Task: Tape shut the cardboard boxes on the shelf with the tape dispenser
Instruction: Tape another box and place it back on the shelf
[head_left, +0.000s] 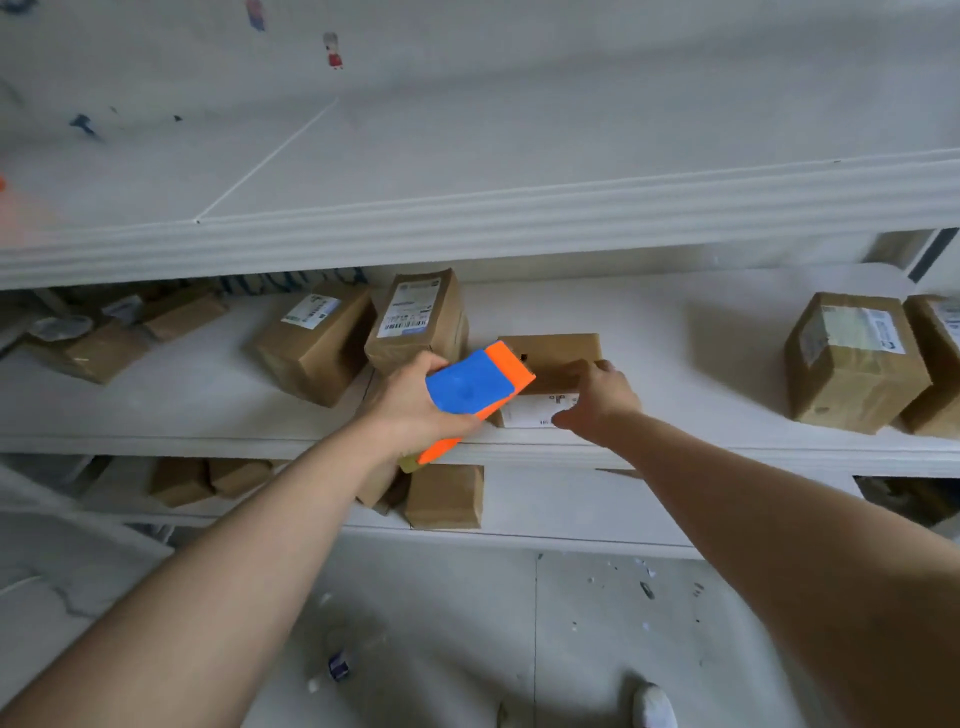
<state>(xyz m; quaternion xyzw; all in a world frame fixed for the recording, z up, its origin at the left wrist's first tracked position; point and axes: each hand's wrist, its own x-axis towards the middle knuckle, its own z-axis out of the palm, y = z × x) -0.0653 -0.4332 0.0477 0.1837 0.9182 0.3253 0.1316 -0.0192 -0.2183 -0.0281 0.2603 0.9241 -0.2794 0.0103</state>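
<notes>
My left hand (413, 400) grips a blue and orange tape dispenser (475, 387), held tilted with its orange end against the left edge of a small cardboard box (558, 358) on the middle shelf (208, 395). My right hand (597, 397) rests on the front right of that same box, fingers curled over its top edge and thumb by its white label (535, 413). Both forearms reach in from the bottom of the view.
Two labelled boxes (317, 343) (421, 319) stand just left of the hands. More boxes sit at far left (88, 345) and far right (852, 361). The upper shelf (467, 218) overhangs. Boxes (444, 496) lie on the lower shelf. A white shoe (654, 706) is on the littered floor.
</notes>
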